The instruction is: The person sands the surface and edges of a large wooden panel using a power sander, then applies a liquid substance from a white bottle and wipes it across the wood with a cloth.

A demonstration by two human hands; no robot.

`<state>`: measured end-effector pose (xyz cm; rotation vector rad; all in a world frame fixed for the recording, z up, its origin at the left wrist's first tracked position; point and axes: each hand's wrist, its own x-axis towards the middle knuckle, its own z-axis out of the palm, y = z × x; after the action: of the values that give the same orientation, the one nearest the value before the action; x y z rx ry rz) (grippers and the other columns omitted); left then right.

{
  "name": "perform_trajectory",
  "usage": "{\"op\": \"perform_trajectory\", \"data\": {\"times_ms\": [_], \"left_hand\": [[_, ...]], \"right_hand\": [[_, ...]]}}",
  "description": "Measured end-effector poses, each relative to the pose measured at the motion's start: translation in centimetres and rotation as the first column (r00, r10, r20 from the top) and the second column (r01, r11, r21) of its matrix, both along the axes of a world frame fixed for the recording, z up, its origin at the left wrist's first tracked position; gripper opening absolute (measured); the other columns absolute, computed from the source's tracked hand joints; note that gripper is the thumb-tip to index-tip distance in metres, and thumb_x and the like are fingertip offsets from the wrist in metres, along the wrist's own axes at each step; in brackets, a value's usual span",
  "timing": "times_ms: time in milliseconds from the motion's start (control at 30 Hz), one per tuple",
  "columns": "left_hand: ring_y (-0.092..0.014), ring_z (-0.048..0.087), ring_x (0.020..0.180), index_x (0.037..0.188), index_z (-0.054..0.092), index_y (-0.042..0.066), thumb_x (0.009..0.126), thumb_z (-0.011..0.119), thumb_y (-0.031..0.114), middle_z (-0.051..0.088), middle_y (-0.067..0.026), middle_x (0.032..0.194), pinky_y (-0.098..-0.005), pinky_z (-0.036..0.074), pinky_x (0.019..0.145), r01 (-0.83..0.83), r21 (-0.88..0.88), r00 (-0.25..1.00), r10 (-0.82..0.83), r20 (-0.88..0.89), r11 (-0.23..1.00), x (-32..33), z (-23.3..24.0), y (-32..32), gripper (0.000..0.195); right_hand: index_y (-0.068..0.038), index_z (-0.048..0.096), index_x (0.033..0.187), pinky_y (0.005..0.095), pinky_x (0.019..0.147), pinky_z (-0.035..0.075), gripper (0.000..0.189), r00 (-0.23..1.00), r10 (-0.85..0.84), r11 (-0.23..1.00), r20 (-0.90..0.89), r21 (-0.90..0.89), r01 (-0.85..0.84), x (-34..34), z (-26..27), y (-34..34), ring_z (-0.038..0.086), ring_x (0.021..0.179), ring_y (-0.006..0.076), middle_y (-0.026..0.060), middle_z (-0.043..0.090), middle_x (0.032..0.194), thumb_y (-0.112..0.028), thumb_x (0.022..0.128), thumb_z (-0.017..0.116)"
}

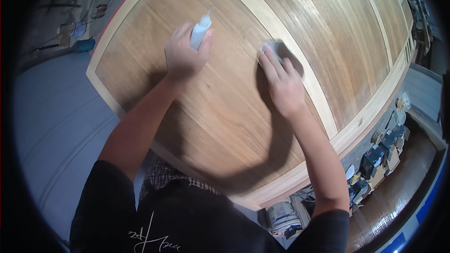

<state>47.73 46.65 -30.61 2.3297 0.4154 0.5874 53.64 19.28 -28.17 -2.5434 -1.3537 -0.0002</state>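
Observation:
A large framed wooden panel [218, 98] lies before me, its brown boards edged and divided by paler strips. My left hand [184, 51] grips a white squeeze bottle [201, 32] with its narrow nozzle pointing up and away from me, over the left part of the panel. Under the fingers of my right hand [286, 84] is a grey-brown sanding sheet or pad [293, 61]; which of the two cannot be told. It rests against the panel beside a pale dividing strip [281, 17], partly overlapping it. Both forearms cast dark shadows on the wood.
Several dark boxes [372, 160] stand on the floor to the right, by a brown glossy panel [411, 179]. A white bucket [282, 214] is near the panel's front corner. Past the left edge lie a teal cylinder [84, 45], a small tub [78, 28] and a red corded item [101, 9].

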Motion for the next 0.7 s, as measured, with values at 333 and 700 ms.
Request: {"op": "perform_trajectory", "data": {"times_ms": [333, 700], "left_hand": [[-0.038, 0.063, 0.082, 0.084, 0.066, 0.005, 0.091, 0.076, 0.026, 0.063, -0.0128, 0.084, -0.0474, 0.049, 0.07, -0.023, -0.032, 0.998, 0.021, -0.059, 0.999, -0.9, 0.6, 0.1, 0.024], [-0.037, 0.063, 0.081, 0.083, 0.066, 0.005, 0.09, 0.076, 0.027, 0.063, -0.0122, 0.083, -0.0477, 0.05, 0.071, -0.018, -0.027, 0.999, 0.017, -0.04, 0.999, -1.1, 0.5, 0.5, 0.025]], "right_hand": [[-0.003, 0.065, 0.139, 0.0368, 0.087, 0.059, 0.055, 1.0, -0.031, 0.995, 0.003, -0.093, 0.031, -3.3, 1.3, -5.4, 0.067, 0.091, 0.0273, 0.0142, 0.065, 0.143, 0.0, 0.083, 0.062], [-0.004, 0.061, 0.145, 0.0423, 0.094, 0.055, 0.073, 0.998, -0.023, 0.999, -0.053, -0.046, 0.02, -3.3, 0.4, -6.5, 0.065, 0.095, 0.0335, 0.0137, 0.061, 0.149, 0.008, 0.073, 0.061]]}}
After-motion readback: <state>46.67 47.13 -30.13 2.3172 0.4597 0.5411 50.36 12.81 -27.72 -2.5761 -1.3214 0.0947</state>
